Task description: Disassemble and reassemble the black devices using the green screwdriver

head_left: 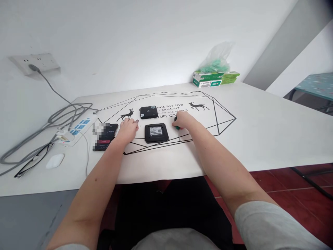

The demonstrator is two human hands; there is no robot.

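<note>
At the centre of the frame a small black box [156,133] lies label-up on the white table [260,132], seemingly closed, so the work on it looks barely begun. Just right of it the right hand [183,120] grips a green-handled screwdriver [178,130], tip down on the table. To its left the left hand [128,129] rests loose, holding nothing. A second black box [148,112] lies just above; a phone [105,136] further left.

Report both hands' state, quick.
Left hand: empty, resting on the table beside the black box.
Right hand: closed on the green-handled screwdriver.
</note>
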